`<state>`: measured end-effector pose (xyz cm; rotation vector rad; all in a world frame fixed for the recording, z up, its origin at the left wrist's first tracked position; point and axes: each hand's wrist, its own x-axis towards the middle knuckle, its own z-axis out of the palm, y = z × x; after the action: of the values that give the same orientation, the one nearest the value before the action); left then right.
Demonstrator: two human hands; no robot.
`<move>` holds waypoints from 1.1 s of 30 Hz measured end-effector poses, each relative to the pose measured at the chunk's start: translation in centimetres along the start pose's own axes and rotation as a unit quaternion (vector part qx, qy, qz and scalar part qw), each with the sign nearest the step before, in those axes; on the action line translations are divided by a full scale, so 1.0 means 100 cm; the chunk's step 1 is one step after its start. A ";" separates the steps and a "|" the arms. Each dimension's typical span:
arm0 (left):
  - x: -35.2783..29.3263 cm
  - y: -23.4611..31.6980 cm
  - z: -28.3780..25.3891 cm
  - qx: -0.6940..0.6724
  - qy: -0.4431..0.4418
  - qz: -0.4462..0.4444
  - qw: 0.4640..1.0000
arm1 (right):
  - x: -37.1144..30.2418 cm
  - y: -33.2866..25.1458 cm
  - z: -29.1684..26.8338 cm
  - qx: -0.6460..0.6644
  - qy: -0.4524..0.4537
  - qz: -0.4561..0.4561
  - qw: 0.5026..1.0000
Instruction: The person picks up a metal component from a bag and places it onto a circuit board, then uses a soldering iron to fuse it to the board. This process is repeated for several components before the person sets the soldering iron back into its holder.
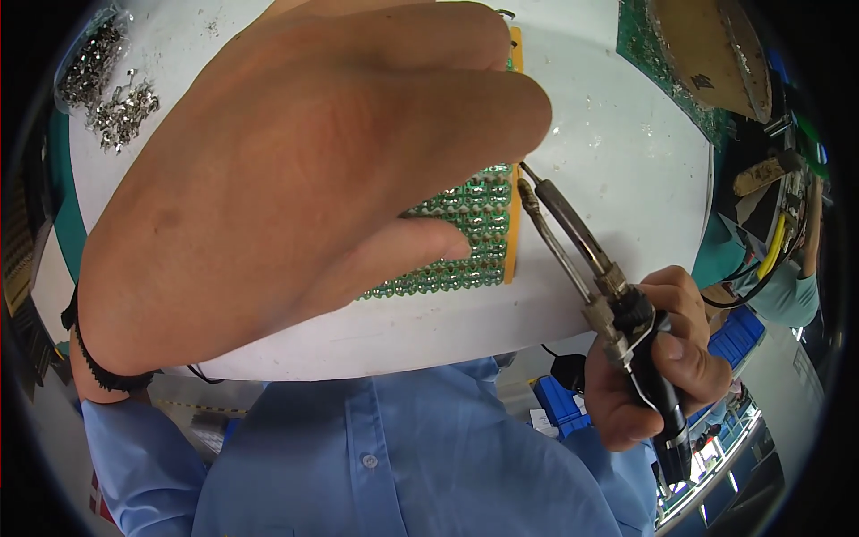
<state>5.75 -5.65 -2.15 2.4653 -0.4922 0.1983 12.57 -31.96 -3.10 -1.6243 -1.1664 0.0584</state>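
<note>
A worker in a blue shirt (394, 456) bends over a white bench (617, 170), right hand (667, 358) grasping the black handle of a soldering iron (573, 224), fingers wrapped firmly around it. The iron's long axis slants from lower right to upper left, its tip pointing away from the worker at the yellow strip (513, 233) along the right edge of a green board (479, 255); whether tip and strip touch cannot be told. A thin metal tube (557, 246) runs beside the iron's shaft. The board lies on the bench under the left hand (331, 170), its strip running almost straight away from the worker, its bright soldered rows crossing from side to side. The left thumb extends over the board, while the other fingers hide what they may be gripping. A black band (103, 371) circles the left wrist. At upper left, small metal parts (125, 116) spill beside a clear bag (89, 63). At upper right, a brown box (707, 54) bears a dark mark. A white label (542, 421) by a blue bin (564, 403) below the bench is too small to read.
</note>
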 end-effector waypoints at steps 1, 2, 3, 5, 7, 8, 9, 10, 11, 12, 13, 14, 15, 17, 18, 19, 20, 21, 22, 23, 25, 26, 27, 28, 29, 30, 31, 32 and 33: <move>-0.002 0.002 -0.001 0.000 0.001 0.000 1.000 | 0.000 0.000 -0.001 0.000 -0.008 0.002 1.000; 0.001 0.008 -0.005 0.001 -0.012 -0.015 1.000 | 0.001 0.000 -0.002 -0.002 -0.016 0.004 1.000; 0.005 0.015 -0.010 0.001 -0.024 -0.031 0.999 | 0.001 -0.001 -0.002 -0.004 -0.016 0.004 1.000; 0.006 0.018 -0.012 0.001 -0.035 -0.045 0.998 | 0.000 0.000 -0.001 -0.005 0.003 -0.002 1.000; 0.008 0.020 -0.012 -0.002 -0.035 -0.049 0.998 | -0.002 0.000 -0.002 -0.006 0.013 -0.007 1.000; 0.008 0.020 -0.013 -0.002 -0.036 -0.050 0.998 | -0.002 0.000 -0.003 -0.008 0.012 -0.003 1.000; 0.008 0.020 -0.013 -0.003 -0.036 -0.052 0.998 | -0.002 0.000 -0.004 -0.011 0.010 0.001 1.000; 0.008 0.020 -0.013 -0.004 -0.037 -0.053 0.998 | -0.003 0.000 -0.005 -0.014 0.009 0.004 1.000; 0.008 0.019 -0.012 -0.005 -0.037 -0.053 0.998 | -0.005 0.001 -0.005 -0.016 0.010 0.003 1.000; 0.008 0.021 -0.013 -0.002 -0.035 -0.051 0.998 | -0.007 0.003 -0.005 -0.018 0.032 -0.005 0.999; 0.008 0.021 -0.014 0.002 -0.032 -0.046 0.998 | -0.008 0.005 -0.005 -0.020 0.054 -0.014 0.998; 0.006 0.016 -0.014 -0.007 -0.039 -0.048 0.998 | -0.010 0.008 -0.003 -0.021 0.077 -0.021 0.997; 0.004 0.011 -0.013 -0.016 -0.046 -0.049 0.998 | -0.011 0.010 -0.002 -0.023 0.080 -0.025 0.996; 0.003 0.008 -0.012 -0.021 -0.050 -0.044 0.998 | -0.010 0.013 -0.001 -0.025 0.086 -0.025 0.996; 0.002 0.009 -0.012 -0.028 -0.049 -0.050 0.997 | -0.009 0.014 -0.001 -0.027 0.090 -0.026 0.995; 0.003 0.009 -0.012 -0.035 -0.048 -0.054 0.997 | -0.007 0.012 -0.003 -0.033 0.093 -0.032 0.995; 0.004 0.010 -0.013 -0.043 -0.047 -0.059 0.996 | -0.005 0.010 -0.005 -0.045 0.084 -0.016 0.995; 0.006 0.011 -0.015 -0.038 -0.045 -0.052 0.997 | -0.003 0.008 -0.007 -0.055 0.074 0.001 0.996; 0.007 0.013 -0.016 -0.035 -0.051 -0.057 0.996 | -0.003 0.006 -0.008 -0.064 0.064 0.018 0.996; 0.008 0.015 -0.018 -0.032 -0.058 -0.062 0.996 | -0.002 0.006 -0.006 -0.066 0.067 0.012 0.996; 0.012 0.017 -0.019 -0.024 -0.062 -0.061 0.996 | -0.001 0.008 0.003 -0.015 0.134 -0.009 0.991; 0.013 0.017 -0.019 -0.019 -0.068 -0.063 0.996 | -0.001 0.008 0.006 0.011 0.167 -0.020 0.986; 0.014 0.018 -0.019 -0.013 -0.075 -0.067 0.995 | -0.001 0.008 0.008 0.012 0.170 -0.027 0.985; 0.016 0.020 -0.021 -0.006 -0.082 -0.072 0.994 | -0.001 0.007 0.010 -0.021 0.168 -0.013 0.985; 0.017 0.021 -0.024 0.002 -0.079 -0.071 0.994 | -0.001 0.006 0.012 -0.052 0.167 0.002 0.984; 0.019 0.023 -0.028 -0.010 -0.096 -0.092 0.991 | 0.000 0.004 0.014 -0.083 0.167 0.016 0.982; 0.019 0.025 -0.033 -0.022 -0.112 -0.113 0.987 | 0.001 0.002 0.015 -0.078 0.170 0.008 0.982; 0.019 0.026 -0.036 -0.033 -0.132 -0.135 0.981 | 0.000 0.003 0.014 -0.095 0.176 0.017 0.980; 0.016 0.028 -0.040 -0.022 -0.136 -0.138 0.981 | -0.002 0.005 0.012 -0.109 0.182 0.026 0.977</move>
<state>6.03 -5.81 3.01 2.4953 -0.2572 -0.2620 12.13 -31.17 -4.09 -1.7672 -0.8681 -0.3322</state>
